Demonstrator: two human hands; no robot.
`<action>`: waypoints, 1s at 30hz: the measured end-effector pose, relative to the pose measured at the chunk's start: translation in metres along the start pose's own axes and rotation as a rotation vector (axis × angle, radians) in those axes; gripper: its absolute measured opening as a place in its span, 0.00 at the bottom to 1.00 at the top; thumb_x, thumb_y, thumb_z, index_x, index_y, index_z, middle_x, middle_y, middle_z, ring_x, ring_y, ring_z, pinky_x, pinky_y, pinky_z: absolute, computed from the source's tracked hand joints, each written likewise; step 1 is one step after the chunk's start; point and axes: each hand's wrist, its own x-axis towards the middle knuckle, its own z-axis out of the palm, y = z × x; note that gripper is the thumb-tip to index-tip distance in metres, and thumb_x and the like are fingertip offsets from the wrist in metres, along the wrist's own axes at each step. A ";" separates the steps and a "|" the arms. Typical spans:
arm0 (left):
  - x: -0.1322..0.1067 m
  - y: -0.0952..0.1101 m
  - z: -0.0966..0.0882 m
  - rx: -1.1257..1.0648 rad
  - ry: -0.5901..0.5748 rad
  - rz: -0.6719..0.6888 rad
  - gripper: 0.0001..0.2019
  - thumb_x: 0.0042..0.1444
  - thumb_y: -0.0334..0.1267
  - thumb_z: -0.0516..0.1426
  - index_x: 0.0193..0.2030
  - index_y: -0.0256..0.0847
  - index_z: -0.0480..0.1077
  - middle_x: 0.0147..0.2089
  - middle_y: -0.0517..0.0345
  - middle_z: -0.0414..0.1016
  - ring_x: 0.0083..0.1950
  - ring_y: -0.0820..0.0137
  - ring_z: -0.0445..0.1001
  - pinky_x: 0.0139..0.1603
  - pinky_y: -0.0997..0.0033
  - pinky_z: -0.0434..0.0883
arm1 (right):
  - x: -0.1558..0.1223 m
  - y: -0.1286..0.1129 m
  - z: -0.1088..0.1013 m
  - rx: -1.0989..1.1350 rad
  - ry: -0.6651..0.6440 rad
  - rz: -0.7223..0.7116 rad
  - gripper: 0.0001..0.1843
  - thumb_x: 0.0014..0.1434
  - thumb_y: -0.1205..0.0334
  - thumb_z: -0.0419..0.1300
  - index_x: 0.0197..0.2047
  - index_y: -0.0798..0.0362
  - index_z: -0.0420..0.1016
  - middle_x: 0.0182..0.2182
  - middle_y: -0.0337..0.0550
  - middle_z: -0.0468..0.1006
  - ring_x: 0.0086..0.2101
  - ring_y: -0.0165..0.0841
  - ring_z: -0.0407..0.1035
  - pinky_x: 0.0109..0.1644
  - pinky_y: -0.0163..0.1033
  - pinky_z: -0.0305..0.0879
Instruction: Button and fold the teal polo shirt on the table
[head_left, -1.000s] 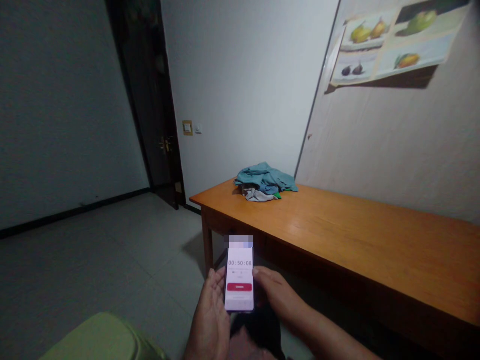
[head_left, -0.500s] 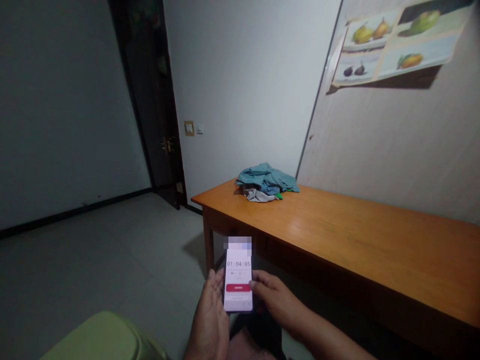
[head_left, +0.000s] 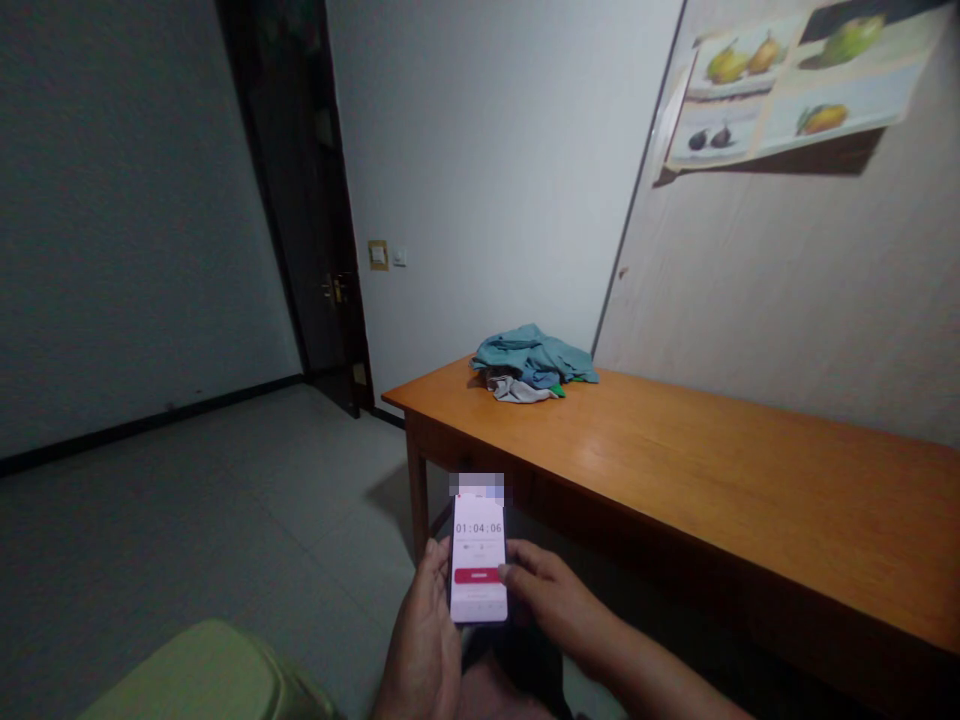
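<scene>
A phone (head_left: 478, 558) with a lit pink-white screen, a timer readout and a red button stands upright low in the middle of the view. My left hand (head_left: 421, 630) cradles its left edge and back, fingers curled around it. On the phone's right edge rests my right hand (head_left: 553, 598), its thumb lying by the red button and its fingers behind the phone. Both hands hover in front of the near end of a long wooden table (head_left: 697, 470).
A pile of blue, grey and green clothes (head_left: 529, 363) lies on the table's far end. A pale green plastic object (head_left: 202, 675) sits at bottom left. A dark door (head_left: 315, 200) stands at the back, a fruit poster (head_left: 795, 85) hangs on the right wall.
The timer reading on the phone has changed. My right thumb has slid down toward the red button; the phone and left hand have barely shifted.
</scene>
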 end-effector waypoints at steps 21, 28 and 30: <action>0.017 -0.035 -0.018 0.478 0.107 0.260 0.47 0.38 0.39 0.72 0.65 0.39 0.58 0.49 0.42 0.78 0.44 0.56 0.80 0.45 0.61 0.74 | -0.002 0.006 -0.001 -0.013 -0.124 -0.051 0.32 0.62 0.31 0.52 0.39 0.53 0.78 0.30 0.42 0.71 0.30 0.33 0.62 0.33 0.36 0.57; 0.024 -0.044 -0.027 0.452 0.182 0.303 0.46 0.34 0.38 0.73 0.63 0.40 0.62 0.49 0.42 0.77 0.47 0.54 0.78 0.47 0.61 0.73 | 0.000 0.006 0.003 0.022 -0.166 -0.060 0.29 0.63 0.35 0.54 0.45 0.52 0.79 0.34 0.44 0.76 0.35 0.36 0.67 0.37 0.38 0.61; 0.025 -0.044 -0.029 0.457 0.181 0.309 0.45 0.34 0.37 0.72 0.62 0.40 0.63 0.49 0.42 0.77 0.47 0.54 0.78 0.47 0.61 0.73 | 0.000 0.005 0.005 0.043 -0.180 -0.077 0.28 0.63 0.36 0.55 0.46 0.52 0.79 0.36 0.44 0.78 0.37 0.37 0.69 0.41 0.39 0.63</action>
